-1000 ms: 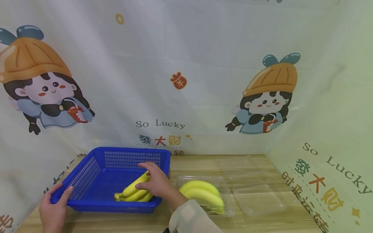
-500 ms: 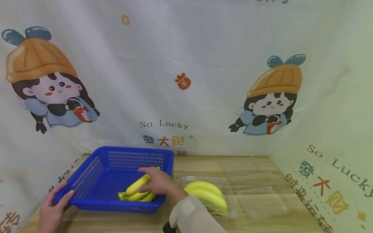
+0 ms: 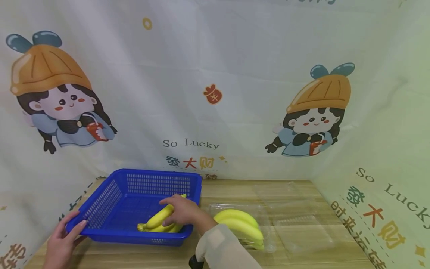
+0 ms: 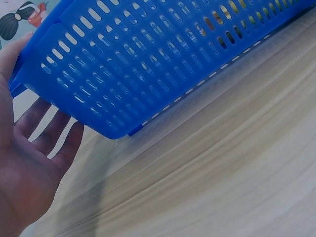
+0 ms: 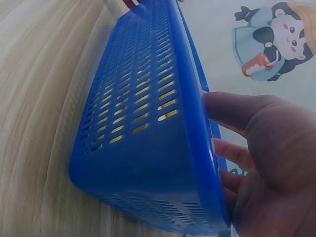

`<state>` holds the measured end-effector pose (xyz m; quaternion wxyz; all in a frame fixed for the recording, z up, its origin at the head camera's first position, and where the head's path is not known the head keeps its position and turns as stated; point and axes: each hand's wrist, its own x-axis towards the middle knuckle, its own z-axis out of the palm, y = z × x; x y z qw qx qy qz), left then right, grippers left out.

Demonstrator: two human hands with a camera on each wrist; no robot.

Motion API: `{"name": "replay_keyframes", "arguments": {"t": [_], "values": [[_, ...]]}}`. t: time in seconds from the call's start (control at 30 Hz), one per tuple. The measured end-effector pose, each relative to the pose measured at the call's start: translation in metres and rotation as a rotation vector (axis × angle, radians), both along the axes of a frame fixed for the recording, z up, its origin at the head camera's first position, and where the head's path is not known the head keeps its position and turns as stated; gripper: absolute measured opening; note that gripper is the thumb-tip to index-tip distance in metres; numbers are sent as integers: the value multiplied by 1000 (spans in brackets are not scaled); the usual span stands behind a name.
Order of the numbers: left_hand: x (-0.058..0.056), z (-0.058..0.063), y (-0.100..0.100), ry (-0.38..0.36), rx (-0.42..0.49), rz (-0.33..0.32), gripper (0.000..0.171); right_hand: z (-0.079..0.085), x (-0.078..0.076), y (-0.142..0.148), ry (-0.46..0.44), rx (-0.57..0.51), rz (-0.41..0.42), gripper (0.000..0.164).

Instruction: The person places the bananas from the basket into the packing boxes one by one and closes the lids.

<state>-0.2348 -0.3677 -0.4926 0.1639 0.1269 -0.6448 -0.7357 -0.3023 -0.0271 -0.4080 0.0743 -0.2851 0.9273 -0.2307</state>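
Note:
A blue plastic basket (image 3: 141, 239) with slotted sides stands at the left of the table. My left hand (image 3: 62, 241) grips its front left corner, thumb over the rim and fingers beneath, as the left wrist view shows. Inside, near the front right corner, lies a bunch of yellow bananas (image 3: 159, 220). My right hand (image 3: 183, 213) reaches over the right rim and holds the bunch, with the thumb on the near side; its palm hides part of the fruit. Through the slots in the right wrist view the bananas (image 5: 168, 116) show as yellow patches.
Right of the basket, another bunch of bananas (image 3: 238, 224) sits in a clear plastic tray (image 3: 267, 228). Further right lie more clear plastic pieces (image 3: 304, 231) on the wooden table (image 3: 228, 190). A printed cloth (image 3: 248, 123) hangs behind and along the sides.
My right hand has sunk a little lower into the basket, and the bananas have settled slightly with it. My left hand keeps its grip. The whole view has shifted slightly.

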Motion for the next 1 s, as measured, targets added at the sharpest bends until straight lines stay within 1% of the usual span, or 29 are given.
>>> {"name": "replay_keyframes", "arguments": {"t": [0.1,0.27,0.4,0.53,0.7,0.77,0.87,0.93,1.0], "values": [[0,0,0,-9,-10,1,59,0,0,-1,-1,13,-7,60],[1,-1,-2,14,0,-5,56,1,-1,-2,2,34,-4,57],[2,-2,-2,12,-1,1,55,2,0,-4,21,56,-2,50],[2,-2,-1,2,-7,-6,55,1,0,-6,45,90,-6,42],[2,0,0,-1,-3,-8,56,-2,-2,-9,74,126,-15,37],[1,0,1,-3,-1,0,57,-4,-1,-10,101,146,-12,37],[2,0,1,-4,-9,6,56,-8,2,-10,173,180,-2,38],[2,0,0,18,2,-1,55,-10,5,-9,229,194,9,39],[2,0,-1,38,13,-8,54,-11,6,-8,271,182,18,38]]}}
